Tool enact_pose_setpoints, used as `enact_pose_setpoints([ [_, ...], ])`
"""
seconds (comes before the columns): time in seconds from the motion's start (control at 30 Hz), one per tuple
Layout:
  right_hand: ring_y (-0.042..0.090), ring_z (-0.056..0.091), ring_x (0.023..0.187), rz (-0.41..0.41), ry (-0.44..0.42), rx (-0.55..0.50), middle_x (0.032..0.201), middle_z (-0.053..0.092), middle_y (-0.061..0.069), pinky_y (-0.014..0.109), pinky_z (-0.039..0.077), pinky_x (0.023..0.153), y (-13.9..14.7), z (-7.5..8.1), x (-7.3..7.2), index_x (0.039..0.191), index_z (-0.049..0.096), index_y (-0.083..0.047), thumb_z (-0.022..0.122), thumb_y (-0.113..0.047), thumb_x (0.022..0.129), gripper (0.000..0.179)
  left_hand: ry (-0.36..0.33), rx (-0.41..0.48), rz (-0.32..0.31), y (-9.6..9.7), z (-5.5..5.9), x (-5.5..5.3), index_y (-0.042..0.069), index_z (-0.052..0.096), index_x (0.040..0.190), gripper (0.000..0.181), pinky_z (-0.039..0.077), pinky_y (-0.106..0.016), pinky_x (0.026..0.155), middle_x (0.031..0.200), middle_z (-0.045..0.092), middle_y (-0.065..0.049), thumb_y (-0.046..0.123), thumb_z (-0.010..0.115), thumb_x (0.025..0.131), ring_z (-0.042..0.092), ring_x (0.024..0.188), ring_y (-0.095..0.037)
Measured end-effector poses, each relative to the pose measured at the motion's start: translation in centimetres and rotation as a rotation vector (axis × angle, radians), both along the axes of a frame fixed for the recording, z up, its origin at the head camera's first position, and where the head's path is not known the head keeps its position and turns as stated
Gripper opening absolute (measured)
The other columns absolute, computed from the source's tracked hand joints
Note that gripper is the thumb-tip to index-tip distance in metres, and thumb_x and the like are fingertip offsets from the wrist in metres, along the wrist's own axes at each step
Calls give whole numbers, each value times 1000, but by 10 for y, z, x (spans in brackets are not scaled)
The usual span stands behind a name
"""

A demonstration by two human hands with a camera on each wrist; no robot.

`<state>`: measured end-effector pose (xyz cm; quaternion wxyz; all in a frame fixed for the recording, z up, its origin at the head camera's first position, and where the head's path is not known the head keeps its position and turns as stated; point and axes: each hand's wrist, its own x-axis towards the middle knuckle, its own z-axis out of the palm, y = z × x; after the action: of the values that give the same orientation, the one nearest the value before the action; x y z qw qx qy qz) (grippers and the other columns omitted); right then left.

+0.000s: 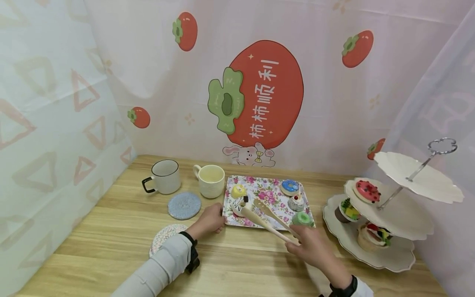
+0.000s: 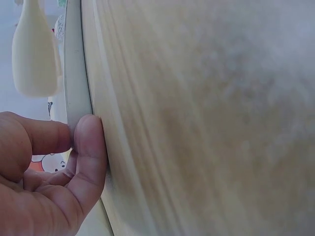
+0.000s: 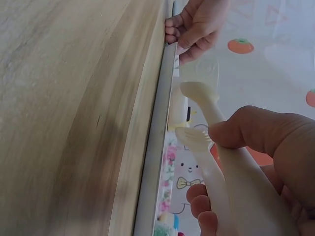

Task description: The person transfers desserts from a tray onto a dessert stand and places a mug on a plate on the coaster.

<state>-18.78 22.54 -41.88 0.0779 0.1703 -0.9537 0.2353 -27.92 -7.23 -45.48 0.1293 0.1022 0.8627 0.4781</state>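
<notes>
In the head view, the left hand (image 1: 211,220) is at the near left corner of the flowered tray (image 1: 268,185), its grip narrow and pinching the edge. The right hand (image 1: 311,245) grips the pale tongs (image 1: 265,225), whose ends point across the tray to the white cake (image 1: 236,206); whether they touch it I cannot tell. Beside that cake is a yellow cake (image 1: 239,190), and along the right side lie a blue donut (image 1: 290,187), a cherry-topped cake (image 1: 296,203) and a green donut (image 1: 302,218). The tray lies on the wooden counter (image 1: 107,243). To its left are a cream cup (image 1: 211,185), a black-rimmed mug (image 1: 167,179), a blue coaster (image 1: 184,205) and a speckled coaster (image 1: 165,237) partly behind the left arm. A tiered stand (image 1: 400,216) on the right carries a pink donut (image 1: 366,190) and two cupcakes (image 1: 372,238)

In the left wrist view, thumb and fingers meet on the tray's pale rim, with one end of the tongs near them

In the right wrist view, the right grip holds the tongs between thumb and fingers, their tips apart; the left hand shows at the tray's far corner
</notes>
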Motion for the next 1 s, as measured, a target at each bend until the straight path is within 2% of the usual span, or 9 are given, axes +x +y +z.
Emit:
enact_pose_setpoints([
  [0.23, 1, 46, 54, 41, 5, -4, 80, 64, 6, 21, 39, 45, -6, -2, -4, 101, 66, 3, 73, -11, 73, 32, 2, -2, -3, 0, 0, 0, -3, 46, 90, 5, 40, -24, 40, 59, 52, -9, -4, 51, 88, 48, 46, -15],
  [0.37, 0, 35, 47, 55, 1, 9, 62, 51, -6, 19, 30, 40, -9, -2, -7, 94, 66, -1, 73, -11, 74, 23, 1, -1, 7, 0, 0, 0, -3, 48, 93, 6, 41, -24, 41, 61, 53, -10, -5, 51, 87, 49, 47, -15],
  [0.47, 3, 30, 46, 55, 2, 34, 57, 42, -10, 21, 24, 40, -11, -2, -9, 90, 65, -4, 73, -14, 75, 19, 6, -6, 16, -1, 1, 0, -3, 49, 93, 6, 44, -25, 41, 63, 54, -10, -5, 51, 87, 51, 48, -16],
  [0.73, 7, 47, 57, 11, -3, 57, 74, 60, -3, 26, 39, 50, -17, -2, -13, 96, 68, -2, 75, -14, 73, 27, -12, -4, 24, 0, 2, 0, -4, 50, 96, 8, 44, -25, 42, 65, 56, -11, -4, 51, 88, 53, 49, -17],
  [0.87, 11, 54, 64, -25, -32, 47, 79, 63, 2, 31, 44, 55, -19, -2, -11, 99, 67, -1, 77, -12, 73, 30, -9, -3, 18, 0, 2, 1, -4, 50, 98, 9, 44, -25, 42, 65, 56, -11, -4, 51, 88, 53, 49, -17],
  [1.0, 16, 59, 67, -36, -21, 43, 82, 65, 4, 33, 47, 56, -20, -2, -8, 99, 68, 0, 77, -12, 72, 31, -11, 8, 15, 0, 3, 2, -6, 50, 100, 12, 44, -26, 41, 64, 57, -12, -4, 51, 88, 53, 48, -16],
])
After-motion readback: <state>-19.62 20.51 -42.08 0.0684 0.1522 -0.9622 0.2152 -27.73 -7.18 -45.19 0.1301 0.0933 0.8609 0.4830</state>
